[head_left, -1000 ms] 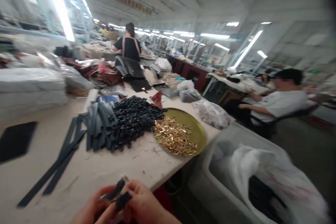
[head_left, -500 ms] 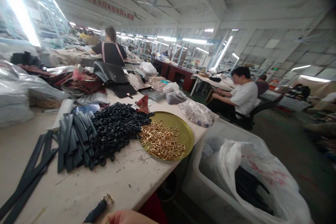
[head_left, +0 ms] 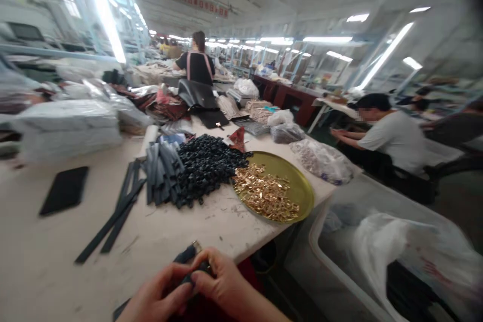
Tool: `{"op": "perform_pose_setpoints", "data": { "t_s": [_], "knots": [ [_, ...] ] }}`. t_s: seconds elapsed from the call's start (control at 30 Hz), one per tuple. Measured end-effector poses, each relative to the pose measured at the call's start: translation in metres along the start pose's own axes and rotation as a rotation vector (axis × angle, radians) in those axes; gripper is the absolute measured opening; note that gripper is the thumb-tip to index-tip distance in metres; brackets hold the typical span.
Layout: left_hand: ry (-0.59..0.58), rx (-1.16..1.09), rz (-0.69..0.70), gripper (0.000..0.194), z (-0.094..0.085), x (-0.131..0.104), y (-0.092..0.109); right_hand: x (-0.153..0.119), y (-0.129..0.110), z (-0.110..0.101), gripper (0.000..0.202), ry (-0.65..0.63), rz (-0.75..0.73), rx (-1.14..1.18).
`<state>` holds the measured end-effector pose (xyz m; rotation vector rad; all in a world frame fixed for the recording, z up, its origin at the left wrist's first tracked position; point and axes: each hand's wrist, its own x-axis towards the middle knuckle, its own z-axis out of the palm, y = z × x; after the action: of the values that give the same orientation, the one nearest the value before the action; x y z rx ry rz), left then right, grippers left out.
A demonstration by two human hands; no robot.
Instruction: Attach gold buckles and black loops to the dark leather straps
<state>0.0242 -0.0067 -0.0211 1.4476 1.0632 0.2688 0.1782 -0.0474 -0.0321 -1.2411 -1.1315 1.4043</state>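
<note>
At the table's front edge, my left hand (head_left: 160, 289) and my right hand (head_left: 221, 279) are closed together on a dark strap (head_left: 184, 255) with a gold buckle (head_left: 196, 246) at its end. Part of the strap is hidden by my fingers. Ahead of them lies a heap of small black loops (head_left: 206, 166), with flat dark strips (head_left: 160, 173) at its left. To the right, a round golden tray (head_left: 302, 186) holds a pile of gold buckles (head_left: 267, 193). Longer dark straps (head_left: 113, 221) cross on the table to the left.
A black flat rectangle (head_left: 65, 190) lies on the table's left. Plastic-wrapped bundles (head_left: 68, 126) stand behind it. At the right is a white bin (head_left: 315, 241) with a plastic bag (head_left: 381, 241). One person (head_left: 396, 136) sits beyond it; another (head_left: 198, 63) is farther back.
The view has swung left and down. Both hands are now in view on the buckled strap; earlier only part of one hand showed at the bottom edge.
</note>
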Motion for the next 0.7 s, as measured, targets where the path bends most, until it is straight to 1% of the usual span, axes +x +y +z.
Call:
{"op": "perform_pose_setpoints", "data": {
  "t_s": [0.03, 0.07, 0.13, 0.2, 0.27, 0.37, 0.43, 0.5, 0.57, 0.63, 0.7],
  "knots": [
    [-0.023, -0.046, -0.01, 0.034, -0.001, -0.006, 0.007, -0.002, 0.001, 0.001, 0.008, -0.045, 0.025, -0.004],
    [-0.041, -0.105, -0.031, 0.031, -0.002, -0.01, 0.012, -0.004, 0.003, 0.001, 0.007, -0.05, 0.028, -0.023],
    [-0.064, -0.219, -0.048, 0.028, -0.003, -0.018, 0.016, -0.006, 0.007, 0.003, 0.009, -0.041, -0.01, -0.117],
    [-0.049, -0.307, -0.08, 0.026, -0.004, -0.023, 0.013, -0.007, 0.01, 0.005, 0.009, -0.049, -0.03, -0.22],
    [-0.026, -0.353, -0.103, 0.025, -0.003, -0.028, 0.007, -0.01, 0.01, 0.006, 0.008, -0.091, -0.05, -0.299],
    [-0.006, -0.355, -0.125, 0.023, 0.001, -0.034, 0.001, -0.015, 0.004, 0.007, 0.008, -0.186, -0.057, -0.406],
    [-0.013, -0.361, -0.118, 0.02, 0.005, -0.035, 0.001, -0.018, -0.001, 0.005, 0.009, -0.225, -0.066, -0.454],
    [-0.017, -0.395, -0.102, 0.018, 0.006, -0.036, 0.004, -0.02, -0.004, 0.004, 0.012, -0.223, -0.073, -0.424],
    [-0.016, -0.413, -0.086, 0.021, 0.005, -0.037, 0.008, -0.021, -0.004, 0.003, 0.018, -0.172, -0.063, -0.337],
    [-0.032, -0.364, -0.07, 0.029, 0.001, -0.038, 0.01, -0.022, -0.001, 0.004, 0.022, -0.117, -0.053, -0.272],
    [-0.04, -0.268, -0.062, 0.036, -0.002, -0.04, 0.011, -0.023, 0.002, 0.007, 0.025, -0.134, -0.061, -0.271]
  ]
}}
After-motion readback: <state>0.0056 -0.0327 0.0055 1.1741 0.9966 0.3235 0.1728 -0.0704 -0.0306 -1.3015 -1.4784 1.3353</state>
